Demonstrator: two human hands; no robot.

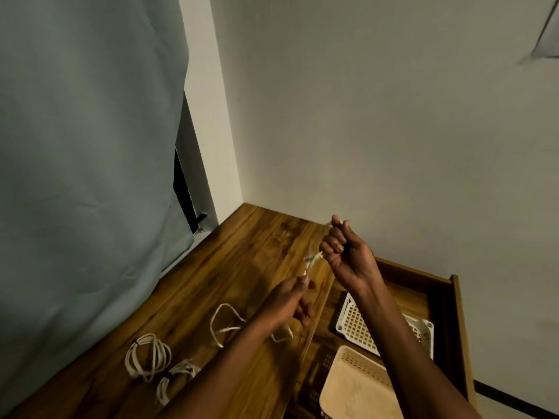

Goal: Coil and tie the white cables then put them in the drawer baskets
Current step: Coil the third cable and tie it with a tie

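My right hand (pixel 343 252) is raised over the wooden tabletop (pixel 230 267), fingers curled round a white cable (pixel 313 259) that runs blurred down to my left hand (pixel 290 300). My left hand pinches the cable's lower part between thumb and fingers. A loose stretch of the same cable (pixel 223 323) loops on the table below my left forearm. Two coiled white cables lie at the near left: a larger coil (pixel 148 358) and a smaller bundle (pixel 178 378). In the open wooden drawer (pixel 453 313) sit a white lattice basket (pixel 357 325) and a peach basket (pixel 354 385).
A grey curtain (pixel 90 146) hangs at the left, reaching the tabletop. White walls (pixel 378 116) close the corner behind. The drawer stands open to the right of the tabletop, its side panel sticking out.
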